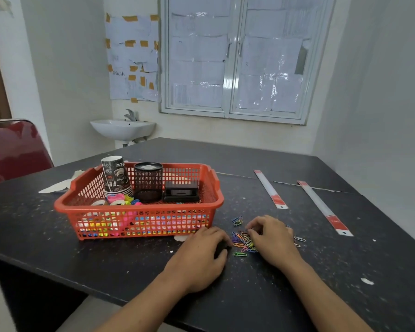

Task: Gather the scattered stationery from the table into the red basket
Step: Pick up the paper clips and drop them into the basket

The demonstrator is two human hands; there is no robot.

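Item: coloured paper clips, a loose heap on the black table, just right of the red basket at its front corner. A few strays lie apart around the heap.

Right hand: fingers curled down into the heap, grip pinching clips.

Left hand: knuckles up at the heap's left edge, fingers curled. Whether its grip encloses anything cannot be told.

Outstanding: two long clear-and-red strips, likely packaged rulers, well apart to the right.

The basket holds stacked paper cups, a mesh pen holder and tape rolls.

Handling note: clips slide and tangle, so rake strays inward, cup both hands beneath and lift low over the rim.
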